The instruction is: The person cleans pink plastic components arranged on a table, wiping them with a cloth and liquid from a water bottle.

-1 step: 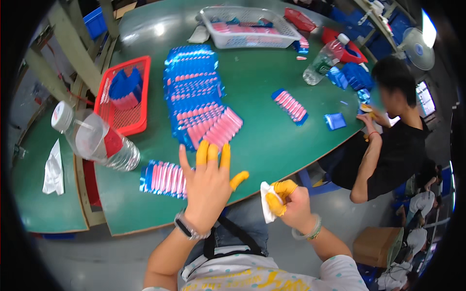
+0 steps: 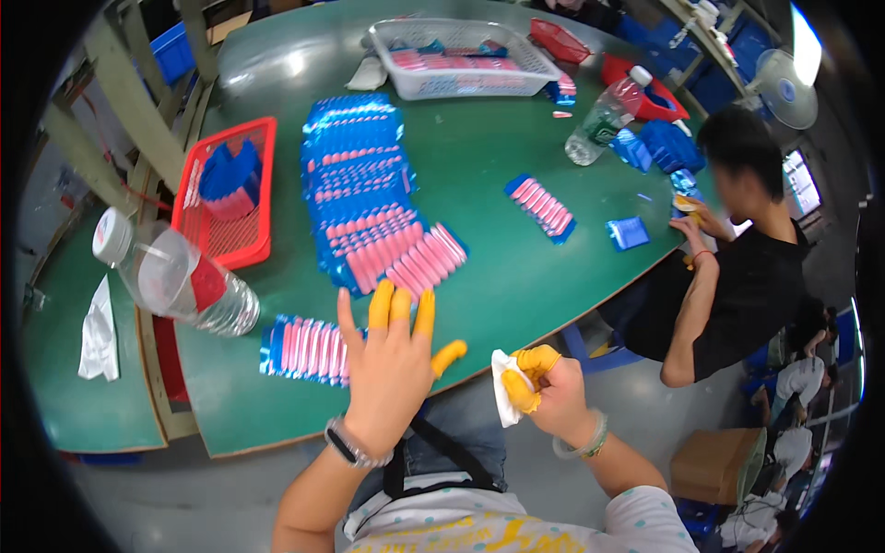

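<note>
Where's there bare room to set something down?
The green table is bare between the large pile of packs and the lone pink pack, and from there to the near edge. Crowded: the left, with red basket, large bottle and pack row by the left hand.

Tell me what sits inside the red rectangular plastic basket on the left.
A curved stack of blue-and-pink strips stands in the red basket, with some perforated floor showing nearby. Anything directly underneath the stack is covered.
</note>
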Motion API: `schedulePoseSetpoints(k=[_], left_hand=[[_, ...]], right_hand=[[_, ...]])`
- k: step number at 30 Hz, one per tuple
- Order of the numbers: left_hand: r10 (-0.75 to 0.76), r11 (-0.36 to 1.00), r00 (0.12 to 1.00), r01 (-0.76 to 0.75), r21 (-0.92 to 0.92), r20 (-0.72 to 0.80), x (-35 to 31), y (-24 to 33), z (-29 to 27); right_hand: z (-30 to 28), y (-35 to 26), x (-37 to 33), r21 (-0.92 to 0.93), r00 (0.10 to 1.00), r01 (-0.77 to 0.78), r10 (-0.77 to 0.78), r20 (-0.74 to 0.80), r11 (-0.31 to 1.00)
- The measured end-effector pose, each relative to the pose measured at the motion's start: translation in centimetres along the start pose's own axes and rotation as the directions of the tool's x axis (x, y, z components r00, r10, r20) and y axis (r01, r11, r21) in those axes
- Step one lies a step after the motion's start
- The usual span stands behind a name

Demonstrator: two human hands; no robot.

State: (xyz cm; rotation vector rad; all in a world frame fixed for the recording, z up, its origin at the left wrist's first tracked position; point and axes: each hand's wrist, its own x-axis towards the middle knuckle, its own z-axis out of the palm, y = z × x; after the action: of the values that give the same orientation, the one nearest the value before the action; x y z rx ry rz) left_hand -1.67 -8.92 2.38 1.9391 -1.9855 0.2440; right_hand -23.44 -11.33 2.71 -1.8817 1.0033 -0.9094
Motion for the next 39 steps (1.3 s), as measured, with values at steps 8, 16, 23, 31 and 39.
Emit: schedulePoseSetpoints(k=[8, 16, 23, 31, 39], left_hand=[[0.144, 0.985, 0.979, -0.127, -0.116, 0.145, -2.5, 1.6, -1.1], [0.14, 0.989, 0.973, -0.128, -0.074, 0.184, -3.1, 2.5, 0.5], [0.151, 0.987, 0.975, -0.139, -0.084, 0.163, -2.9, 2.7, 1.0], [0.106, 0.993, 0.981, -0.097, -0.06, 0.161, -3.7, 2.7, 0.8], [0.107, 0.988, 0.969, -0.079, -0.132, 0.224, -3.6, 3.0, -1.2]], right_hand=[[-0.8, 0.7, 7.5, -0.192, 0.999, 0.044, -0.044, 0.002, 0.98], [2.3, 1.4, 10.5, -0.546, 0.969, 0.236, -0.151, 0.198, 0.804], [3.4, 1.4, 10.3, -0.567, 0.904, 0.421, -0.281, 0.322, 0.708], [4.3, 1.4, 9.5, -0.561, 0.903, 0.408, -0.227, 0.365, 0.72], [3.3, 1.0, 8.8, -0.624, 0.909, 0.389, -0.174, 0.378, 0.678]])
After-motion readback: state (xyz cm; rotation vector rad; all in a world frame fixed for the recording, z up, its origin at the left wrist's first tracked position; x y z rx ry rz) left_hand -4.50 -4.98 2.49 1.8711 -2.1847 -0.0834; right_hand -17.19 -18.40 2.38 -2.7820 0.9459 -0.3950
